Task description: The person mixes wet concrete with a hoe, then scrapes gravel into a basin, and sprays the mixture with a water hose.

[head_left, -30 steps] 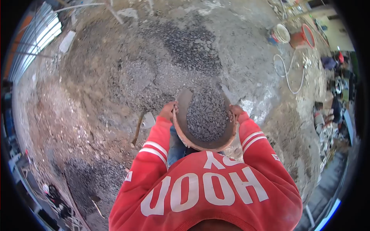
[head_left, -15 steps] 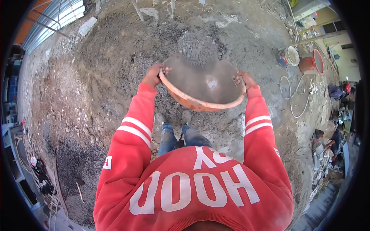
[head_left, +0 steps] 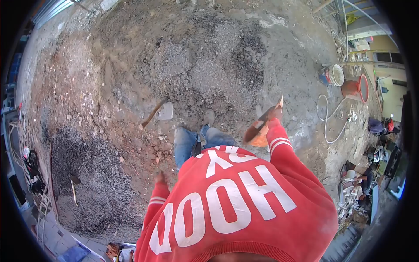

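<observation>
My right hand grips the rim of an orange basin, which hangs tipped on edge at my right side, partly hidden behind my sleeve and body. My left hand is low at my left side, with nothing in it; its fingers look loosely apart, though small and blurred. Ahead of my feet, grey gravel lies spread on the ground. A hoe with a curved wooden handle and a pale flat blade lies on the dirt to my front left.
A dark gravel pile is at the left, with a wooden-handled tool on it. On the right stand a white bucket and a red bucket, near a looped pale hose. Clutter lines the right edge.
Gravel was falling from the basin, held in both hands; it now lies on the ground. My left hand has let go and dropped back. My right hand has swung the basin to my side.
</observation>
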Demonstrator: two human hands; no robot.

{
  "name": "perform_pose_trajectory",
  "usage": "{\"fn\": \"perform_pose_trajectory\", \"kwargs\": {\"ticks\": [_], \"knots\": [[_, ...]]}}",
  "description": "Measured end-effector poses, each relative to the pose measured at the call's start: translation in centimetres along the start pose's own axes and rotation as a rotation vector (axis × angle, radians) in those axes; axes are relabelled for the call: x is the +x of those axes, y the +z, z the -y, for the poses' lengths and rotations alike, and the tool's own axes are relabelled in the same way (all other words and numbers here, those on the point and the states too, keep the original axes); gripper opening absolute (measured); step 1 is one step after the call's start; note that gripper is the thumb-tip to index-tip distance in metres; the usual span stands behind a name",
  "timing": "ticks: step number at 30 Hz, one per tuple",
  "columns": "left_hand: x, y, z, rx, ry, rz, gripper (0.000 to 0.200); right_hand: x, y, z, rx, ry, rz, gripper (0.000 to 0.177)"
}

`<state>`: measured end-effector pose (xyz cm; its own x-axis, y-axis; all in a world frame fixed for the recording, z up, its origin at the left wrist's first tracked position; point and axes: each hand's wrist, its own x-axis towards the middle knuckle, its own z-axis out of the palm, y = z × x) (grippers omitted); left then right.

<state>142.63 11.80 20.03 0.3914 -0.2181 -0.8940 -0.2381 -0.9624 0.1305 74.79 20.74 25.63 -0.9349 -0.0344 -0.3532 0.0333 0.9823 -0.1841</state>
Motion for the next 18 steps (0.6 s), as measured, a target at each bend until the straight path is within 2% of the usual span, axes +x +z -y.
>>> {"fn": "perform_pose_trajectory", "kwargs": {"ticks": [1, 3, 5, 10, 14, 18], "knots": [[-1.2, -1.2, 1.9, -0.061, -0.046, 0.015, 0.036, 0.0, 0.3, -0.5, -0.081, -0.017, -0.016, 0.044], [-2.7, -1.9, 4.6, -0.058, -0.017, 0.074, 0.037, -2.4, -2.1, 1.1, -0.121, -0.082, -0.028, 0.046], [-3.0, -1.6, 5.8, -0.011, 0.068, 0.127, 0.039, -3.3, -3.4, 1.9, -0.212, -0.210, -0.045, 0.052], [-1.6, -2.2, 7.4, 0.223, 0.325, 0.182, 0.044, -5.5, -3.5, 5.6, -0.367, -0.359, 0.040, 0.047], [0.6, -3.5, 9.6, 0.460, 0.499, 0.190, 0.048, -10.7, -1.5, 9.6, -0.364, -0.524, 0.155, 0.039], [1.2, -4.5, 10.3, 0.672, 0.719, 0.153, 0.052, -15.1, 4.8, 10.6, -0.436, -0.609, 0.201, 0.034]]}}
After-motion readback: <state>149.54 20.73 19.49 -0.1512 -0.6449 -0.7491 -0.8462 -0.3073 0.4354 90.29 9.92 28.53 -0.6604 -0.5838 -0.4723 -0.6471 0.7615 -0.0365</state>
